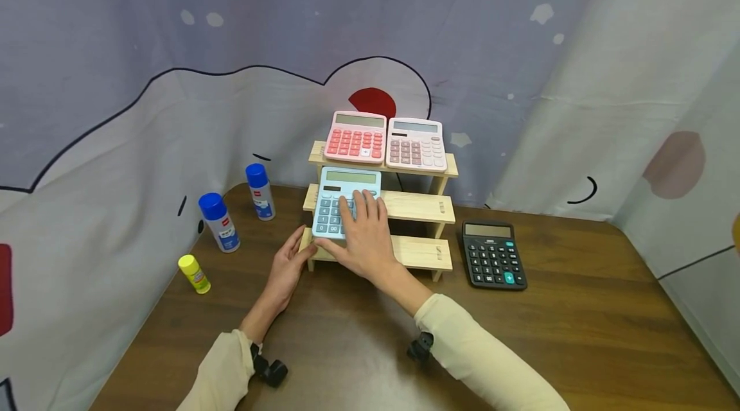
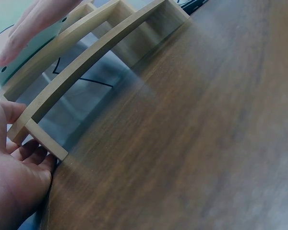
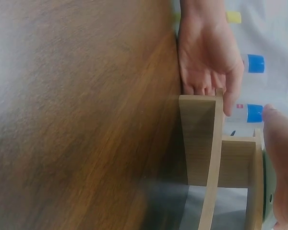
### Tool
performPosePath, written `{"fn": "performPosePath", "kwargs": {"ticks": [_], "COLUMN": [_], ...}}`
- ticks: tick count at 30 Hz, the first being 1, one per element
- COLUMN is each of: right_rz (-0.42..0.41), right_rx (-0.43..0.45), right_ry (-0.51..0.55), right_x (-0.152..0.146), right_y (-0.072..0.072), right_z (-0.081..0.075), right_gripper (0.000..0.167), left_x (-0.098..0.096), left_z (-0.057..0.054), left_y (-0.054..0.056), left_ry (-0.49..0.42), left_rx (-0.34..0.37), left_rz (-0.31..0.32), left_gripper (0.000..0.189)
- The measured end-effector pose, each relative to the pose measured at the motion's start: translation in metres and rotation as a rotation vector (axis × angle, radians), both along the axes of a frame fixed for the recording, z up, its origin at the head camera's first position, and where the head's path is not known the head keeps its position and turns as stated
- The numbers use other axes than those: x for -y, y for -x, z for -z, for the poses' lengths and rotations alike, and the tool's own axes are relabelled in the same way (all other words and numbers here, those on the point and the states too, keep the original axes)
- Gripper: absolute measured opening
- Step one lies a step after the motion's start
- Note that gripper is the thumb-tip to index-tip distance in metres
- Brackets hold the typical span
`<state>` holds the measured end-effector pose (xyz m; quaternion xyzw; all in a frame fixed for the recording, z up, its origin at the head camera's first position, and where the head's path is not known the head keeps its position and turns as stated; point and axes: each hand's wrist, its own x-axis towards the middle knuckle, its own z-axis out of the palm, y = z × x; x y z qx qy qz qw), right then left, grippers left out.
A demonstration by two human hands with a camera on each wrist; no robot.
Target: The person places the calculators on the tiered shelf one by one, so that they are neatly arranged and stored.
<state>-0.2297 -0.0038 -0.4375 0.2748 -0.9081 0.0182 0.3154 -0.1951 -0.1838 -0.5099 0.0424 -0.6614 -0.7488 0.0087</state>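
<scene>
A three-step wooden display stand [image 1: 424, 250] sits on the table, and a light blue calculator [image 1: 349, 178] leans on its middle step at the left. My right hand [image 1: 370, 241] lies over the calculator's keys with the fingers extended, covering the right part of them. At the left end of the lowest step, my left hand [image 1: 286, 273] grips the stand. In the left wrist view, the left thumb [image 2: 13, 111] presses the step's top while the fingers go behind the end leg. A pink calculator [image 1: 355, 138] and a white calculator [image 1: 416, 144] rest side by side on the top step.
A black calculator [image 1: 494, 255] lies on the table right of the stand. Two blue-capped bottles [image 1: 222, 228] and a yellow glue stick [image 1: 196, 276] stand at the left. A patterned curtain [image 1: 491, 77] hangs behind the table.
</scene>
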Motion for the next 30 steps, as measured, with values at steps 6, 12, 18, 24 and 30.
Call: {"fn": "performPosePath", "kwargs": {"ticks": [6,12,18,24,30], "right_rz": [-0.010,-0.003,0.004,-0.003,-0.003], "right_rx": [-0.014,0.014,0.022,0.011,-0.016], "right_ry": [0.015,0.006,0.004,0.011,0.001], "right_x": [0.0000,-0.0007,0.0008,0.0018,0.0015], "right_y": [-0.0002,-0.0028,-0.0020,-0.0014,-0.0014], "right_z": [-0.0002,-0.0015,-0.0009,-0.0005,-0.0014], "right_gripper": [0.089,0.090,0.090,0.090,0.090], "left_x": [-0.0005,-0.0020,-0.0016,0.0000,-0.0007], "left_z": [0.0003,-0.0006,-0.0015,-0.0005,-0.0013], "left_y": [0.0009,0.0003,-0.0005,-0.0003,-0.0007], "left_ry": [-0.006,0.003,0.001,0.021,0.017], "left_rx": [-0.009,0.016,0.016,0.022,0.016], "left_rz": [0.002,0.000,0.000,-0.006,-0.006], "left_gripper": [0.071,0.070,0.069,0.069,0.069]}}
